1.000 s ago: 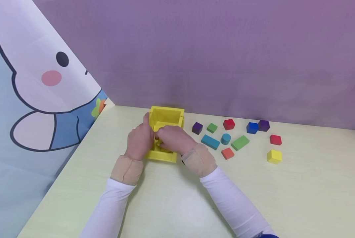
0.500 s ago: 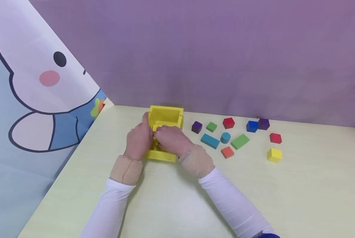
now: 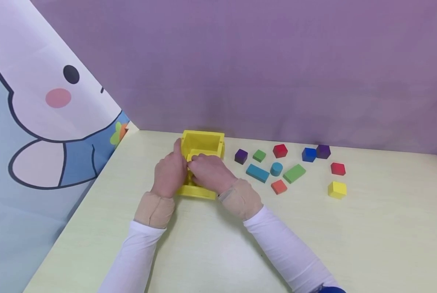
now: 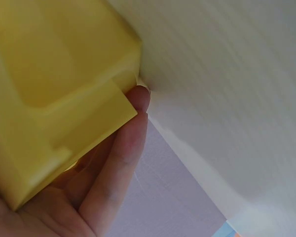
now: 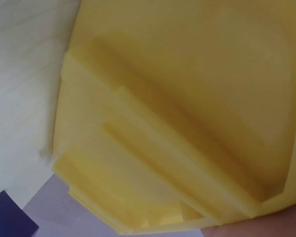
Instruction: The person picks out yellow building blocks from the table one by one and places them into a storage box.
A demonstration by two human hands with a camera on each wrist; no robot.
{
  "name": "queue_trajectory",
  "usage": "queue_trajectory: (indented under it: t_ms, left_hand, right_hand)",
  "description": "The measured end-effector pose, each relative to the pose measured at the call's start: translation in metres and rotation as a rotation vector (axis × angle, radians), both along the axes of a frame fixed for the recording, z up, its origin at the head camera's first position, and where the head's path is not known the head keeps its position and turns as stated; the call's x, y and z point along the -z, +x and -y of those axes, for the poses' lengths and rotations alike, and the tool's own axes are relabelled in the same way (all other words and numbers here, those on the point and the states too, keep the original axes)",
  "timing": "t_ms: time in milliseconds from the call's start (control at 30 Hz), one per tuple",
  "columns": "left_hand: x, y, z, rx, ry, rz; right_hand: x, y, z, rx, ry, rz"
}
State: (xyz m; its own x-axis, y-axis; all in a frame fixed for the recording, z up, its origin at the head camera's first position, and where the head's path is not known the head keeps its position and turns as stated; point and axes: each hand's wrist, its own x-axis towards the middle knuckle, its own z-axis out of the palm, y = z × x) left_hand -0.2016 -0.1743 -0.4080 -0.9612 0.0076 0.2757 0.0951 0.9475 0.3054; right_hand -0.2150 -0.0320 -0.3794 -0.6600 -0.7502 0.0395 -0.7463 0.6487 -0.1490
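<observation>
A yellow plastic box, with ledges and inner walls in the right wrist view, stands near the table's back edge. My left hand holds its left side. In the left wrist view the fingers wrap round the outer wall of the box. My right hand reaches over the box, fingers bent down into it beside my left hand. Its fingertips are hidden, so whether they pinch anything I cannot tell. Only a sliver of that hand shows at the lower right of the right wrist view, against the box.
Several loose blocks lie right of the box, among them a purple cube, a teal bar, a teal cylinder, a green bar and a yellow cube. A purple backdrop rises behind the table.
The right hand has shifted slightly inside the box and its thumb, visible earlier, is now more hidden. The left hand keeps its hold. The blocks have not moved.
</observation>
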Motion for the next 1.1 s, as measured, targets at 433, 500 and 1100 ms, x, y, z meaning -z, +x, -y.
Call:
queue_trajectory:
  t_ms: [433, 500, 1100]
  left_hand:
    - [-0.002, 0.001, 0.0, -0.002, -0.032, 0.002]
    - [-0.002, 0.001, 0.001, -0.004, -0.033, -0.004]
    - [-0.002, 0.0, 0.001, 0.002, -0.017, 0.001]
  right_hand:
    - [-0.008, 0.005, -0.028, -0.069, -0.174, -0.107]
    - [-0.009, 0.007, -0.03, -0.067, -0.175, -0.145]
    - [-0.013, 0.025, -0.063, -0.041, -0.2, -0.219]
